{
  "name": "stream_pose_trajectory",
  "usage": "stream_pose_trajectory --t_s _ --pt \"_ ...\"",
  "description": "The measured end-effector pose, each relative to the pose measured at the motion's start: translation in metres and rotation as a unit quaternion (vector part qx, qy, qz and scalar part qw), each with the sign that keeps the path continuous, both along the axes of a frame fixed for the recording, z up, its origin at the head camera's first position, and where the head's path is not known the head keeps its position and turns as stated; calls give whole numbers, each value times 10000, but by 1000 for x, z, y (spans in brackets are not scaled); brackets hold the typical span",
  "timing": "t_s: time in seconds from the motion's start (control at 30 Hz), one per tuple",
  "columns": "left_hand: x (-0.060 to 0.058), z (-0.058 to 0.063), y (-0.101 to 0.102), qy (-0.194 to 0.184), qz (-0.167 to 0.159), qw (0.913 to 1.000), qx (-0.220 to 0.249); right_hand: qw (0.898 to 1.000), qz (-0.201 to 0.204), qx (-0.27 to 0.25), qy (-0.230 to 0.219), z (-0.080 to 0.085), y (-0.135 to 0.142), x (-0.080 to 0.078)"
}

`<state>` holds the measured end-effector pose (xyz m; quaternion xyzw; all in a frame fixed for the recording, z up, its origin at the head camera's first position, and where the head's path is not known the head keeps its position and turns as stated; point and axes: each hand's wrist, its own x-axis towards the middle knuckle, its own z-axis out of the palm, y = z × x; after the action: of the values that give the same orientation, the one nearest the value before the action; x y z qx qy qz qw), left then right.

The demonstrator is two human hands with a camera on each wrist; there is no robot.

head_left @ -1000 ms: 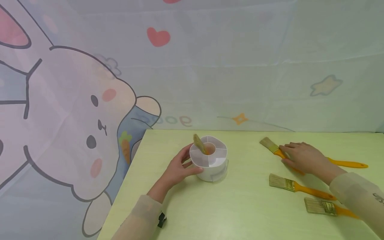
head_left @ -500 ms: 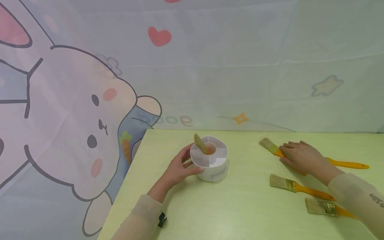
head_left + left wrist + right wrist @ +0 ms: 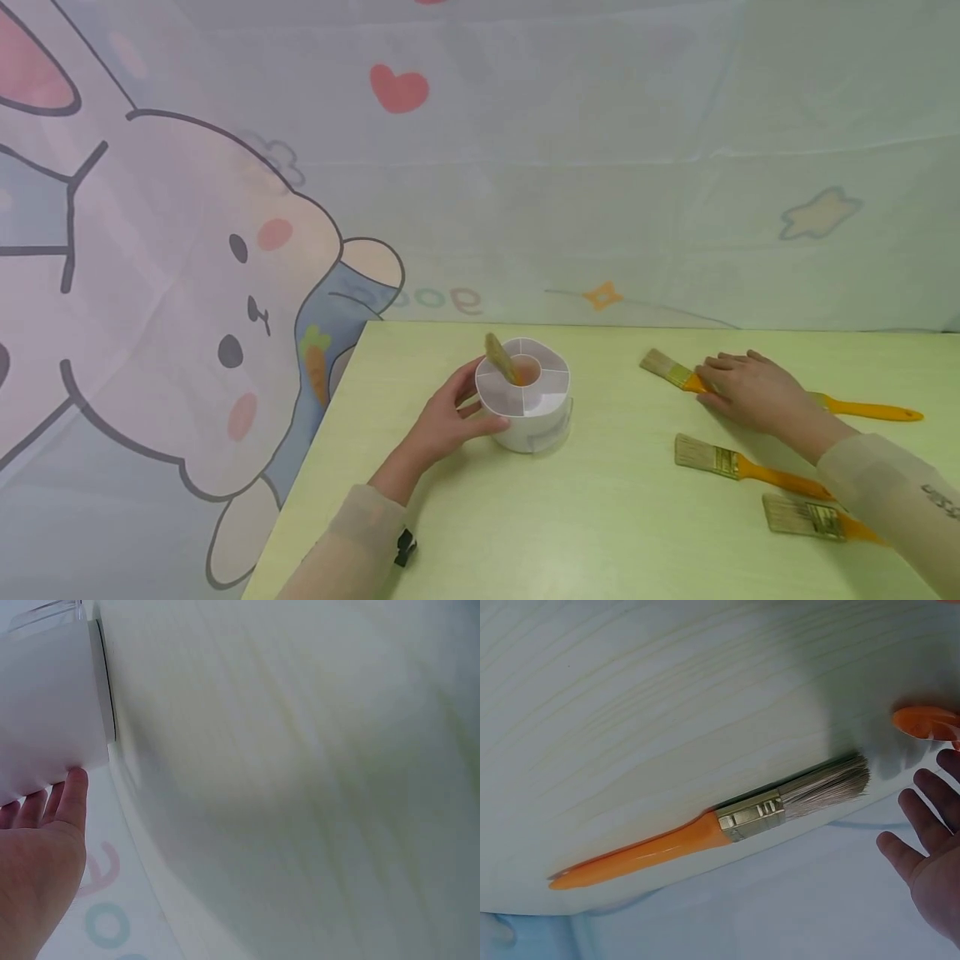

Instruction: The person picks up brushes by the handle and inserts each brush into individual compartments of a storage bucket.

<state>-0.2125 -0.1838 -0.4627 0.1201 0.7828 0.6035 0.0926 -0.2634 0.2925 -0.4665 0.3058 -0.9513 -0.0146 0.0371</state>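
A white round holder (image 3: 536,429) with a ring of compartments and a centre opening stands on the table. My left hand (image 3: 446,425) grips its left side, thumb in front and fingers behind; the left wrist view shows fingertips against the white wall (image 3: 45,712). One paintbrush (image 3: 501,358) leans in the centre opening, bristles up. My right hand (image 3: 750,392) holds a second paintbrush (image 3: 675,372) by its orange handle, thumb on the near side, bristles pointing left. Most of that handle is under the hand; its end (image 3: 922,722) shows in the right wrist view.
Another paintbrush (image 3: 870,409) lies just behind the right hand. Nearer the front are two more, one paintbrush (image 3: 705,455) and a lower paintbrush (image 3: 795,517), partly under the right sleeve (image 3: 885,492). A printed cloth (image 3: 600,167) hangs behind the table's back edge.
The paintbrush under my right hand has turned and slid a little left, and its handle end has gone out of sight beneath the hand. My left hand and the holder stay put.
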Motion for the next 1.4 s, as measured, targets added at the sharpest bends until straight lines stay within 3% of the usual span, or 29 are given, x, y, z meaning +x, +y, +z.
stream_pose_trajectory --t_s 0.6,1.1,1.4 --pt "0 -2 -1 13 8 10000 9 9993 138 -318 164 -6 -2 -2" --pt "-1 -2 -2 42 -34 10000 -21 9933 543 -776 670 -12 -7 -7" --pt "-1 -3 -1 54 -35 10000 32 9916 766 -283 1003 -8 -11 -6"
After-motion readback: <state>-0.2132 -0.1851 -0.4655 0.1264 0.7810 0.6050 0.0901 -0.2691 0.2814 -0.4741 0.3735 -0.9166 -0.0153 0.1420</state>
